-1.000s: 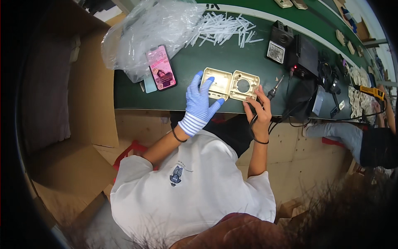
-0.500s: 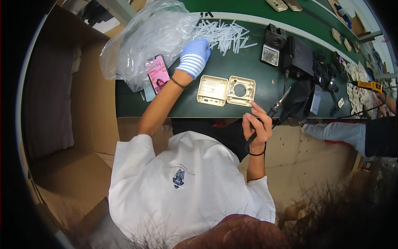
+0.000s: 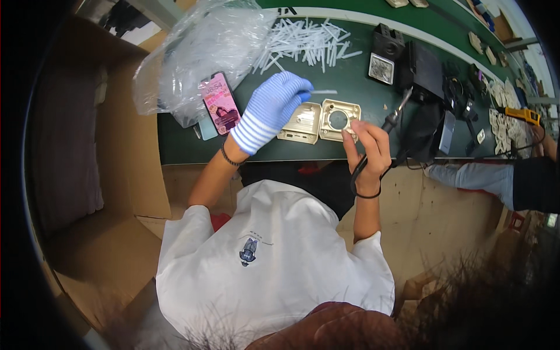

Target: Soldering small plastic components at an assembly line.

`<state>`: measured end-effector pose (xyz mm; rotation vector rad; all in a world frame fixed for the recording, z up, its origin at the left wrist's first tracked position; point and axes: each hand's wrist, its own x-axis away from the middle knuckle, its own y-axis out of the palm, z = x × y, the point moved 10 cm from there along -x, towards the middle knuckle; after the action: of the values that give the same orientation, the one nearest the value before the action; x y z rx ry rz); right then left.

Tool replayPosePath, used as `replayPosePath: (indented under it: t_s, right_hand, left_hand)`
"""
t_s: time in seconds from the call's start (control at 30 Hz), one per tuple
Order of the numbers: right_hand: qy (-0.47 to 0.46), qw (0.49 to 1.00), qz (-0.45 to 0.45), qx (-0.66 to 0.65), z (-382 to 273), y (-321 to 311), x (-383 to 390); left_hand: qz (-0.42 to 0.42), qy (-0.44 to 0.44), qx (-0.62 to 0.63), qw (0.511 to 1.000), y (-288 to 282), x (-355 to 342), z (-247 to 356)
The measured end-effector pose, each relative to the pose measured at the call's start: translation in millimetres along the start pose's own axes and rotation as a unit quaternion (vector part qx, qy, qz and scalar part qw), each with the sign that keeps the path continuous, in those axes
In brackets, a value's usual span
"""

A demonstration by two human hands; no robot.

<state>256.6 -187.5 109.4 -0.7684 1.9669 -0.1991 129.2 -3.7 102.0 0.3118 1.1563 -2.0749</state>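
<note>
My left hand, in a blue-and-white striped glove, pinches a thin white plastic strip that sticks out to the right of the fingertips. Below it on the green table lie two cream plastic casing halves side by side. The left half is partly covered by the glove; the right half has a large round hole. My bare right hand is closed around a soldering iron, its tip pointing up and away. Its thumb and forefinger reach the right half's near right corner and seem to touch it.
A pile of white strips lies at the back beside a clear plastic bag. A phone rests at left. The soldering station and tip-cleaner stand are at right. Another person works far right, near a yellow tool.
My left hand has come back from the strip pile toward the casing halves, now with one strip in its fingers. My right hand has moved slightly forward to the right half, still holding the iron.
</note>
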Motion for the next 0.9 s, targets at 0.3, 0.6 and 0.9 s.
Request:
replayPosePath:
  t_s: [0.3, 0.6, 0.9]
  right_hand:
    - [0.085, 0.995, 0.041, -0.044, 12.8, -21.4, 4.9]
    - [0.112, 0.993, -0.033, -0.008, 3.0, -14.9, 6.9]
    - [0.109, 0.985, -0.131, 0.033, 4.4, -15.4, 8.7]
  left_hand:
    - [-0.062, -0.047, 0.181, 0.98, 42.2, 22.5, 34.9]
    - [-0.038, -0.335, 0.606, 0.72, 125.7, 61.8, 19.3]
    - [-0.083, -0.334, 0.526, 0.778, 122.3, 53.2, 27.8]
